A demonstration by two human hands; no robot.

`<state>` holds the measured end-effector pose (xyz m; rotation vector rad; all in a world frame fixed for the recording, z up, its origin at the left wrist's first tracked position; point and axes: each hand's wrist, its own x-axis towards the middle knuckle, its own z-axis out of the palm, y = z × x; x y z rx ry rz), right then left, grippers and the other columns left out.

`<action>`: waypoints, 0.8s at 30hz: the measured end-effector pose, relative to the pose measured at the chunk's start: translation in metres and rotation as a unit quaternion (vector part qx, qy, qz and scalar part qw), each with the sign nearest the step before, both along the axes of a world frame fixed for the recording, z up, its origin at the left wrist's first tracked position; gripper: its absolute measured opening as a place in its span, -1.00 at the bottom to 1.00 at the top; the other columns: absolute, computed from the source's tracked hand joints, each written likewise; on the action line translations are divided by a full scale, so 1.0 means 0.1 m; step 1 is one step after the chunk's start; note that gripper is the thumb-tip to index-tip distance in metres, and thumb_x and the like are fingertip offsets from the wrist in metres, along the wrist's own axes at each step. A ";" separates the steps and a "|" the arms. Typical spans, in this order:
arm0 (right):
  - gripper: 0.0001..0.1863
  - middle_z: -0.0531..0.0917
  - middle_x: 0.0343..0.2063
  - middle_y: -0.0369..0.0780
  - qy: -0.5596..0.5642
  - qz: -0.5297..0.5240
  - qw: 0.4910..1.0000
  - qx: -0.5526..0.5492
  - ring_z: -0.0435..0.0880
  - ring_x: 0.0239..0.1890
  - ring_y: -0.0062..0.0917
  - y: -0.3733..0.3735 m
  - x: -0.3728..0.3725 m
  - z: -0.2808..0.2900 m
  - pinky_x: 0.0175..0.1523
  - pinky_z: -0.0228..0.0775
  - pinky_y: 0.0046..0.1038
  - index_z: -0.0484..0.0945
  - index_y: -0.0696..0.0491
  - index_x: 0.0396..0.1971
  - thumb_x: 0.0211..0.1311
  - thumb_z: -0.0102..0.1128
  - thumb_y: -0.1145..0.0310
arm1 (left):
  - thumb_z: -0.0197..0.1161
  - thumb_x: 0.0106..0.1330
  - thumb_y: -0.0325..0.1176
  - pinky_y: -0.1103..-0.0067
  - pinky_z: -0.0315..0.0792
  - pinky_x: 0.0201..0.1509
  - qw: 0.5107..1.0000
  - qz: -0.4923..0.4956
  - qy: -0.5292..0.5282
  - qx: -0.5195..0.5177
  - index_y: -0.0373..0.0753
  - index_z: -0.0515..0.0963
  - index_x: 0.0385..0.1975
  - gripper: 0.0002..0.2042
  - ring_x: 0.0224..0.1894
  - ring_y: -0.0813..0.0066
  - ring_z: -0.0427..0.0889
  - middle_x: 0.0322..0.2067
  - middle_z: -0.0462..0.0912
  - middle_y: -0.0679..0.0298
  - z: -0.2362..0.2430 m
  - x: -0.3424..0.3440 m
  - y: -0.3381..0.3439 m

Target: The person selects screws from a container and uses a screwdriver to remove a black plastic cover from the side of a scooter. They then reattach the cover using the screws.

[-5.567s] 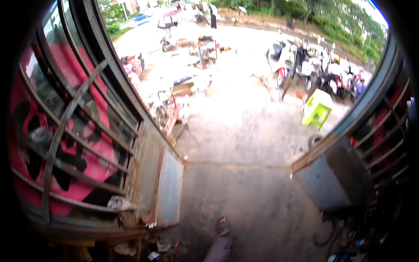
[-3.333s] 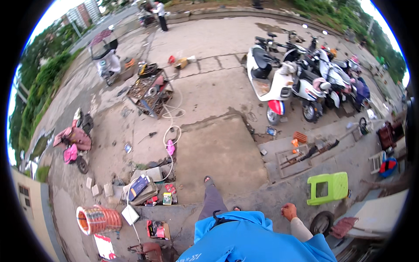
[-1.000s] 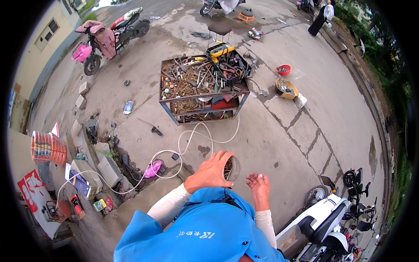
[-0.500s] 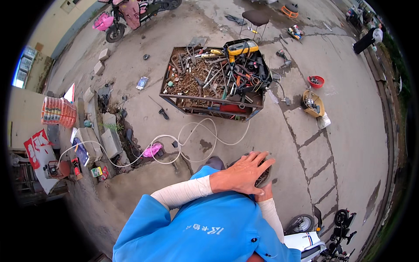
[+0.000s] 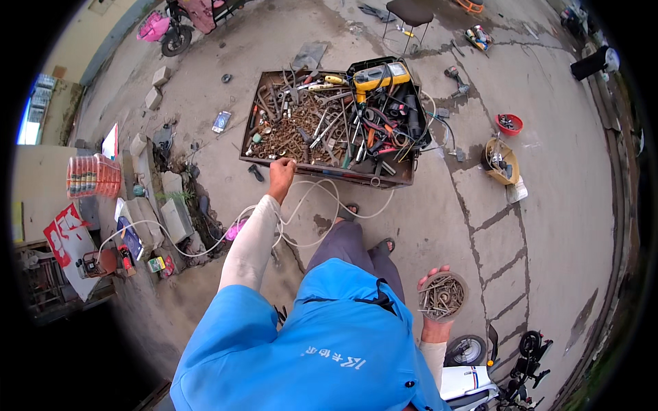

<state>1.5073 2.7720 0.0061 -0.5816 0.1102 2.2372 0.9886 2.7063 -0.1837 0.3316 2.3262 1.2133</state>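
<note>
My left hand (image 5: 281, 179) reaches forward to the near left edge of a rusty metal tool cart (image 5: 322, 170). Its fingers are closed at the cart's rim and appear to grip it. Loose rusty bolts and nuts (image 5: 295, 137) fill the cart's top beside wrenches and pliers. At my right side, my right hand (image 5: 433, 329) holds a round bowl (image 5: 466, 299) from beneath, with fingertips showing past its far edge. Screws and small metal pieces (image 5: 442, 296) lie inside the bowl.
On the cart's right, a black bin (image 5: 419, 123) carries a yellow tool (image 5: 377, 77). A white hose (image 5: 329, 241) loops over the ground before the cart. A red bowl (image 5: 508, 124) and a yellow container (image 5: 504, 170) stand right. A white scooter (image 5: 466, 380) is behind my right arm.
My left hand has left the bowl and moved forward to the cart's edge. My right hand has carried the bowl out to the right. The cart appears nearer in view.
</note>
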 end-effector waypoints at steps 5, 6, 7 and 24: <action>-0.36 0.54 0.17 -0.09 -0.074 -0.105 0.991 0.041 0.45 0.30 -0.27 -0.25 0.11 0.11 0.42 0.19 -0.15 0.41 0.12 0.29 0.38 0.13 0.00 | 0.39 0.25 -0.19 0.48 0.48 -0.37 0.995 0.029 0.041 -0.089 -0.39 0.72 -0.39 -0.69 -0.51 0.50 0.59 -0.55 0.67 0.26 -0.36 -0.41 0.35; -0.35 0.54 0.16 -0.08 -0.087 -0.123 0.988 0.040 0.45 0.29 -0.27 -0.35 0.10 0.15 0.42 0.18 -0.16 0.40 0.12 0.29 0.37 0.14 -0.01 | 0.39 0.25 -0.19 0.48 0.48 -0.37 0.995 0.022 0.035 -0.091 -0.39 0.72 -0.39 -0.69 -0.51 0.50 0.59 -0.55 0.67 0.26 -0.38 -0.43 0.41; -0.35 0.53 0.17 -0.09 -0.099 -0.135 0.985 0.044 0.45 0.29 -0.28 -0.39 0.05 0.19 0.42 0.19 -0.17 0.39 0.12 0.30 0.37 0.15 -0.01 | 0.40 0.23 -0.16 0.38 0.52 -0.20 0.990 0.023 0.042 -0.132 -0.39 0.73 -0.34 -0.67 -0.34 0.23 0.67 -0.42 0.71 0.06 -0.37 -0.45 0.49; -0.44 0.55 0.12 -0.09 -0.123 -0.232 0.965 0.015 0.46 0.26 -0.26 -0.39 -0.44 0.33 0.39 0.25 -0.17 0.42 0.17 0.24 0.43 0.06 0.08 | 0.19 0.42 -0.35 0.47 0.53 -0.11 0.992 -0.093 0.079 0.040 -0.33 0.59 -0.14 -0.82 -0.27 0.30 0.67 -0.33 0.70 0.10 0.30 -0.05 0.62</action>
